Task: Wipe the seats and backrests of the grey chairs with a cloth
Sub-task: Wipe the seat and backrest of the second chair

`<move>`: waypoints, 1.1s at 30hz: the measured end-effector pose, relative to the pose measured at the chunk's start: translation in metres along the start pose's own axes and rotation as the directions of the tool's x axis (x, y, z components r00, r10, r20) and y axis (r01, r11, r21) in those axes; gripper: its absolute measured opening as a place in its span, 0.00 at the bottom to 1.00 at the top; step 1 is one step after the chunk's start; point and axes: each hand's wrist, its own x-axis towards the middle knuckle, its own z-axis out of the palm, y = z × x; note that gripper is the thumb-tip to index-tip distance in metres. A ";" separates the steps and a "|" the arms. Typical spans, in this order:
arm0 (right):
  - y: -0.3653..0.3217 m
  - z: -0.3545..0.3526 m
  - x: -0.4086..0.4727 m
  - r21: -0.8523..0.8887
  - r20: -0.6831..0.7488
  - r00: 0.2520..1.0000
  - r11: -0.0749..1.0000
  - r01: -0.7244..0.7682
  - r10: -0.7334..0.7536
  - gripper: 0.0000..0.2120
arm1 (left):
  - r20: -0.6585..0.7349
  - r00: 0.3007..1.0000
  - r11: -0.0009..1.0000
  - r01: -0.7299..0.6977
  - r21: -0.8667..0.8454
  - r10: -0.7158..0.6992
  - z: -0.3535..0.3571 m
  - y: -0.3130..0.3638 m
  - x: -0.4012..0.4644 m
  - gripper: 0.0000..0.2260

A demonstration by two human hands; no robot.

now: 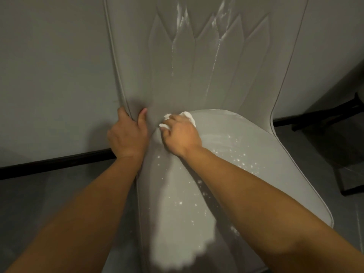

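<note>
So the left hand is clamped round the left edge of the grey chair's backrest, thumb in front, steadying it. Just right of it, the right hand has a white cloth bunched under curled fingers, pressed into the crease where backrest meets seat. Looks maybe halfway: wet streaks up the backrest, droplets on the seat. Plain wall, dark skirting, grey floor.

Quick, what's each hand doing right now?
Left hand: grips the backrest edge.
Right hand: holds the white cloth where backrest meets seat.
</note>
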 end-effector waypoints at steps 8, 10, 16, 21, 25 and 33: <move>0.036 -0.015 -0.041 -0.031 0.229 0.962 0.987 0.158 -0.147 0.24 | 0.021 1.000 1.000 -0.002 0.008 0.001 0.001 -0.003 0.000 0.25; 0.077 -0.032 -0.038 -0.094 0.196 0.980 0.995 0.028 -0.009 0.24 | 0.023 1.000 1.000 -0.006 0.011 0.006 0.001 -0.004 0.000 0.24; 0.153 -0.058 -0.060 -0.093 0.110 0.937 0.942 -0.322 0.331 0.23 | 0.019 1.000 1.000 -0.007 0.009 0.007 0.005 -0.005 0.000 0.25; 0.045 -0.029 -0.062 0.073 0.103 0.971 0.972 -0.222 0.214 0.22 | 0.009 1.000 1.000 -0.006 0.014 0.006 0.003 -0.004 0.000 0.24; -0.042 -0.017 -0.104 0.140 0.113 0.979 0.978 0.151 -0.168 0.21 | 0.004 1.000 0.999 -0.017 0.034 0.016 0.001 -0.003 0.000 0.23; -0.036 -0.020 -0.132 0.189 0.064 0.964 0.952 0.242 -0.258 0.18 | 0.024 0.999 0.996 -0.040 0.077 0.039 0.001 -0.004 0.000 0.24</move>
